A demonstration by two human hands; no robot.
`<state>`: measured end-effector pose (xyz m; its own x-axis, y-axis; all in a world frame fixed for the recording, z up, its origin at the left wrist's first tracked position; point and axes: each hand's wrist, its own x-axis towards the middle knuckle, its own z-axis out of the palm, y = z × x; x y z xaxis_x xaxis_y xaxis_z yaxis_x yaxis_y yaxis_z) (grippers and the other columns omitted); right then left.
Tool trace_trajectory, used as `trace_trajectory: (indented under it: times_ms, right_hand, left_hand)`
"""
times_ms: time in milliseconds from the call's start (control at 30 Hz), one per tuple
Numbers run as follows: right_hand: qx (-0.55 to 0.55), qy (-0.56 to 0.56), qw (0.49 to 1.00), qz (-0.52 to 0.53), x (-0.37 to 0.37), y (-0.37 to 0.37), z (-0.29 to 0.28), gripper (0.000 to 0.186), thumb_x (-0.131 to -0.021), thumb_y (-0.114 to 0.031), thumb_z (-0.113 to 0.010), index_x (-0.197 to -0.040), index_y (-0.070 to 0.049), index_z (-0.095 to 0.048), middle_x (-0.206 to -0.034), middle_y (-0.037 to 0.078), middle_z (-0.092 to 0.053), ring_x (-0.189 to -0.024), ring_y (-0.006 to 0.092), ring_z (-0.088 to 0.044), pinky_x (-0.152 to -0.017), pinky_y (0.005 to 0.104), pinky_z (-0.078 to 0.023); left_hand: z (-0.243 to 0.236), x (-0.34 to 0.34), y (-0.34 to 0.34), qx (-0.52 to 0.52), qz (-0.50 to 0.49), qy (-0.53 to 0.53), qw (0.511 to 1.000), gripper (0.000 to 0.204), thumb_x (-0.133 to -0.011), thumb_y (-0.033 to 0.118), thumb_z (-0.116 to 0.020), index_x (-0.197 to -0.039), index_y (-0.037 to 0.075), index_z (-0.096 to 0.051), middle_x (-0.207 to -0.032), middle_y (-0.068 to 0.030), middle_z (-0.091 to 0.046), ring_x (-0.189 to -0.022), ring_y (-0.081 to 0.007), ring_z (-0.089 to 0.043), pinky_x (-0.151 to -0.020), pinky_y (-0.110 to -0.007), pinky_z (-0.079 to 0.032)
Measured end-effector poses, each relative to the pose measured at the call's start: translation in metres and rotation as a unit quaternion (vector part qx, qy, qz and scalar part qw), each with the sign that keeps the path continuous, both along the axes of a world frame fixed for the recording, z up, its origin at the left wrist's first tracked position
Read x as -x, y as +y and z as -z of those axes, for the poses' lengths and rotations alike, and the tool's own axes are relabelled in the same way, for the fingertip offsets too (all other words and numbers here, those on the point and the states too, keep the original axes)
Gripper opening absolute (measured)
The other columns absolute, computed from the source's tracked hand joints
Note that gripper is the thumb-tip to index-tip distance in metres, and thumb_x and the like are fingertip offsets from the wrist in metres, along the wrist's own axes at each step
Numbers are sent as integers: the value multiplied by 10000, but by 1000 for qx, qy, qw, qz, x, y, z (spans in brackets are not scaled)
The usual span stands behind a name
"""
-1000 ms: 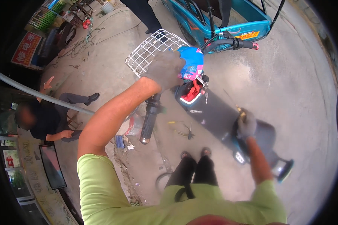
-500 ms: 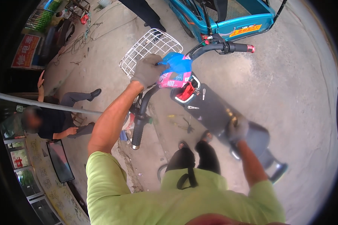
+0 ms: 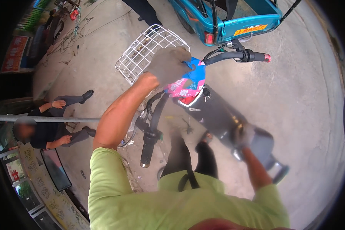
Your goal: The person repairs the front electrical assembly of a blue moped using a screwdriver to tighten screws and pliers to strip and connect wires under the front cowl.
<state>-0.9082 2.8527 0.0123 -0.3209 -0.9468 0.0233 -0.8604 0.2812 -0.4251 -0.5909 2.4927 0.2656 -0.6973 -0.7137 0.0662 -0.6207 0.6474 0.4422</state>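
My left hand, in a grey glove, is closed on a blue and pink plastic wrapping at the middle of an electric scooter's handlebar. The left grip and the right grip are both free of my hands. Behind the wrapping, a white-rimmed opening with something red inside shows on the dark scooter body. My right hand, also gloved, is at the rear of the long dark seat area, by a small yellow piece. Motion blur hides its fingers.
A white wire basket sits ahead of the handlebar. Beyond it are a blue cargo tricycle and a standing person's dark trouser leg. A person sits at left behind a grey pole. Tools lie on the ground.
The handlebar has turned and its left grip has come nearer to me. My left hand has moved slightly right with the wrapping. My left leg has shifted forward. The seated person's raised hand has dropped.
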Motion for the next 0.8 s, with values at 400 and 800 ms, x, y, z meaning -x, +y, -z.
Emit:
trace_trajectory:
  times_ms: [400,800]
  right_hand:
    - [-10,12,1000,7,4,-11,-8,483,-820,-163,-763,-1302,-157,-720,-1145,185,-707,-1084,420,-684,-931,527,-543]
    - [-16,16,1000,-4,0,-14,-12,498,-813,-159,-756,-1308,-134,-703,-1153,179,-707,-1082,427,-684,-930,521,-547]
  left_hand:
    - [8,-64,-49,-209,115,4,971,459,-878,263,-863,-1316,167,-767,-1300,-104,-693,-1217,-292,-681,-1049,-398,-545]
    - [36,-106,-2,-11,81,-39,996,197,-950,221,-801,-1107,103,-796,-996,-92,-744,-891,-259,-706,-808,-403,-555]
